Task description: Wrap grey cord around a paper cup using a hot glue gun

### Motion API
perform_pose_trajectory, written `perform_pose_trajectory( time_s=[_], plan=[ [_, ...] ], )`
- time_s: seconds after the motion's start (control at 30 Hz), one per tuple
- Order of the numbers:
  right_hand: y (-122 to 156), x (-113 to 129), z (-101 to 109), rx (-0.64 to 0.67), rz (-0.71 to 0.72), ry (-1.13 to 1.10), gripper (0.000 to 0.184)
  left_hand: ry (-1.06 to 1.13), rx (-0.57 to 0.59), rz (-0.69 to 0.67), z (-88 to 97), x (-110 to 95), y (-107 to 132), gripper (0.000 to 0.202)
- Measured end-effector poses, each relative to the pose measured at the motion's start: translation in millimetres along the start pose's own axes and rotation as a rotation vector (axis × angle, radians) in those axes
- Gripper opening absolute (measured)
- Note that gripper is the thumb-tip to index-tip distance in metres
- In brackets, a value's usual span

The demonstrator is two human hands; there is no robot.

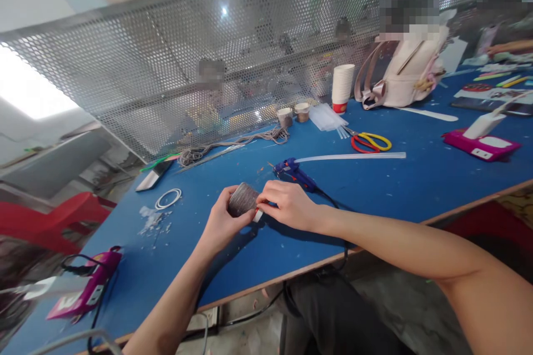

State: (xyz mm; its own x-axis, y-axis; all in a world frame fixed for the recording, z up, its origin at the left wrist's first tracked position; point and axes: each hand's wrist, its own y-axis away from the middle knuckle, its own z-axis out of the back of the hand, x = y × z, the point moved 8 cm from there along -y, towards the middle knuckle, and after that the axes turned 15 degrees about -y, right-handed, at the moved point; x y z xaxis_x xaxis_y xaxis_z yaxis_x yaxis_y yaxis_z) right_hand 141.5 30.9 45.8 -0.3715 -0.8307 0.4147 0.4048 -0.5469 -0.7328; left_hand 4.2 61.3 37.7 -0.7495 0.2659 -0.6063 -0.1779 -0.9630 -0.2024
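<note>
One cord-wrapped cup (242, 201) is at eight o'clock from the glue gun (291, 169). Left hand (220, 217) grips its side; right hand (287, 205) bunches fingertips at the red-and-white end, pinch unclear. Keep left pressure light and steady.

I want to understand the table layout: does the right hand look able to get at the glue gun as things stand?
Probably yes: the glue gun lies just beyond the right hand with nothing visible between them, though the fingers are at the cord-wrapped cup.
</note>
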Motion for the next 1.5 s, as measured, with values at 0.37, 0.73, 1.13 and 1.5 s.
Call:
perform_pose_trajectory(
  time_s=[0.37,0.73,1.13,1.5],
  plan=[
    [0.3,-3.2,5.8,-0.035,-0.059,-0.086,0.009,0.019,-0.030,-0.012,2.5,1.8,2.5,0.048],
    [0.8,-3.9,9.0,-0.061,-0.077,-0.111,0.008,0.026,-0.017,-0.012,3.7,-3.3,3.9,0.047],
    [-0.4,-8.4,9.1,-0.044,-0.121,-0.131,0.007,0.038,0.017,-0.012,2.0,-3.0,4.0,0.047],
    [-0.5,-4.6,7.4,-0.028,-0.119,-0.172,0.007,0.024,-0.020,-0.015,5.8,-3.8,3.9,0.042]
  ],
)
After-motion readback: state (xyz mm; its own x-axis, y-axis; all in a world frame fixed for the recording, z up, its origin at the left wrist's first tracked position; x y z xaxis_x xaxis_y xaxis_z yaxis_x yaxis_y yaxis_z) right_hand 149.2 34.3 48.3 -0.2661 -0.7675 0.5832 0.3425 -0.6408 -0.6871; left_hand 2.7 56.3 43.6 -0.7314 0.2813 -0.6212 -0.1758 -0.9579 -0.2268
